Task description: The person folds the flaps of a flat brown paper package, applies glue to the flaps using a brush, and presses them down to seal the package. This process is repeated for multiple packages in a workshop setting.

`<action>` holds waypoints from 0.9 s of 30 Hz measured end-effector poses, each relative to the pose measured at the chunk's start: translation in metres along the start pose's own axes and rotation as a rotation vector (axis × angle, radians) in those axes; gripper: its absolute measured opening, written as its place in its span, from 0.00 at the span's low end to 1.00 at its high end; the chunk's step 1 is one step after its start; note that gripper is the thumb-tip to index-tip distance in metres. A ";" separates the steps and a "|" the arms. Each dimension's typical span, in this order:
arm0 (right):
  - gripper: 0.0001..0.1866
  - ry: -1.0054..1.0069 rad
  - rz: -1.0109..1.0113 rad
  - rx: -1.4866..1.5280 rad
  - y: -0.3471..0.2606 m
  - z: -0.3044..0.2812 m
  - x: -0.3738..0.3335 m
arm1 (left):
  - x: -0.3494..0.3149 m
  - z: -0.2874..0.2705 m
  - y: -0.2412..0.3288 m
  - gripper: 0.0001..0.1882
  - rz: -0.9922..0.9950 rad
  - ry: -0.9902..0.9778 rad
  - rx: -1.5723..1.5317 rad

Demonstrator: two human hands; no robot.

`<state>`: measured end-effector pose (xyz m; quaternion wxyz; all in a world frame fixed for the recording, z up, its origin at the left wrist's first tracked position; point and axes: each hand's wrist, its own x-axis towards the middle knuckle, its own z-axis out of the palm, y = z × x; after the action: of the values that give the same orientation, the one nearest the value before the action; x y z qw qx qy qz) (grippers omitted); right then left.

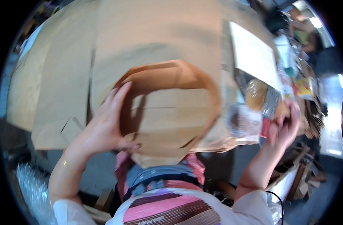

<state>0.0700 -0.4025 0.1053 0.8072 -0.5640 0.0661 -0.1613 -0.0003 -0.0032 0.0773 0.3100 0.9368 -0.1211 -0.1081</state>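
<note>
An open brown paper bag (167, 157) stands at the near edge of the table, its mouth turned up and its folded bottom showing inside. My left hand (109, 118) grips its left side, fingers over the upper left rim and thumb at the near left edge. Out to the right, my right hand (284, 125) is blurred, with curled fingers. It is beside a grey, streaked, brush-like piece (271, 103) with a tan end; what lies within the fingers I cannot make out. A round amber item (255, 94), perhaps a tape roll, sits just left of that piece.
Large brown paper sheets (156, 30) cover the table. On the right are a white board (254, 54), a clear plastic-wrapped bundle (243, 120) and a yellow-and-red packet (303, 88). Bubble wrap (34, 195) is at lower left, and cardboard scraps (301, 168) lie at lower right.
</note>
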 end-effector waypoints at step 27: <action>0.04 -0.750 -0.219 -0.962 0.056 0.076 -0.076 | -0.005 0.019 -0.011 0.54 -0.007 0.077 -0.044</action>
<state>0.0312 -0.2924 0.0744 0.4096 -0.8864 -0.2151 0.0141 -0.0092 -0.0039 0.0561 0.3345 0.9337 -0.1032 -0.0758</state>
